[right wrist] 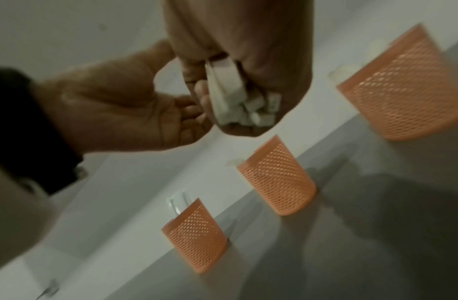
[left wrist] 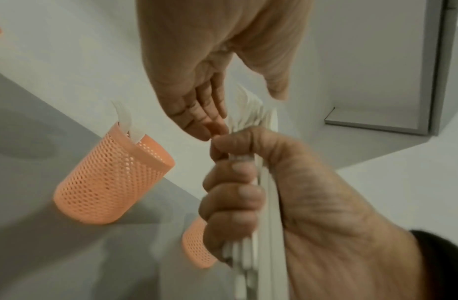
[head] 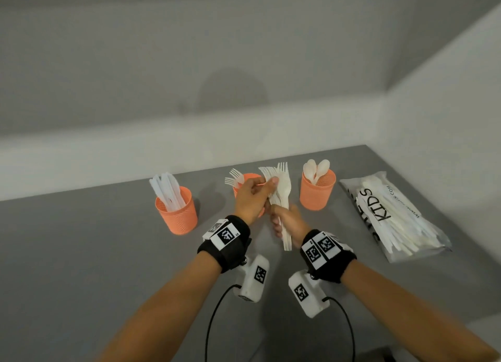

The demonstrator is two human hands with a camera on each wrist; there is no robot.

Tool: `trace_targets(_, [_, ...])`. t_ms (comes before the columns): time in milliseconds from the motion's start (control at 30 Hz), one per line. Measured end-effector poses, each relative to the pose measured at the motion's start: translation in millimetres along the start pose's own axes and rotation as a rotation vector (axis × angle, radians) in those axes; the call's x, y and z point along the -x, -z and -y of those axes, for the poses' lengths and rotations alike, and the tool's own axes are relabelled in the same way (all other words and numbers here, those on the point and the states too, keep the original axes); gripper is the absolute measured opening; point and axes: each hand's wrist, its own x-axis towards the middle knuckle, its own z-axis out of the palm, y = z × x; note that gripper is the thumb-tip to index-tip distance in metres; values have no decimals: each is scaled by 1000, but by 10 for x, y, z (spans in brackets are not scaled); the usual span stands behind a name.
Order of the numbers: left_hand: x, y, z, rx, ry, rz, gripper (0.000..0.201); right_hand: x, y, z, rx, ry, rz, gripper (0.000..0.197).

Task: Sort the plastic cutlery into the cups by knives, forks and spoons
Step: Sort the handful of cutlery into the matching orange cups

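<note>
1. Gripping a bundle of forks by the handles, the right hand has its fingers curled tight round them above the grey table; the bundle's long axis runs near upright, handle ends toward the person, tines up and away.
2. The left hand pinches the fanned fork heads between thumb and fingertips, just beyond the right hand and touching it.
3. Behind both hands stands the middle orange mesh cup, partly hidden, with forks leaning tines-up to the left.
4. The left cup holds knives, upright and tilted left.
5. The right cup holds spoons, bowls up.
6. At far right lies a clear bag of more cutlery, lengthwise front to back on the table.
</note>
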Motion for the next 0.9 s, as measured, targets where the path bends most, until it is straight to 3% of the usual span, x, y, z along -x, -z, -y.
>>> trace_targets(133, [-25,18,-16,83,-3,-8,26,19,158,-21,-75,-27,60,10])
trace_targets(300, [-64,-138,32,21,11,31,18,58,272,-55,22,4,114,10])
trace_targets(433, [-107,-231,40,20,32,53,10,83,442,4,-27,-12,141,25])
trace_targets(633, [-122,-416,17,166,145,108,23,53,657,67,-181,-113,114,30])
trace_targets(800, [-41,-649,1,67,111,108,31,-72,741,-16,-21,64,-46,24])
trace_targets(900, [-35,-785,31,-46,56,69,22,-133,788,-41,17,159,-71,25])
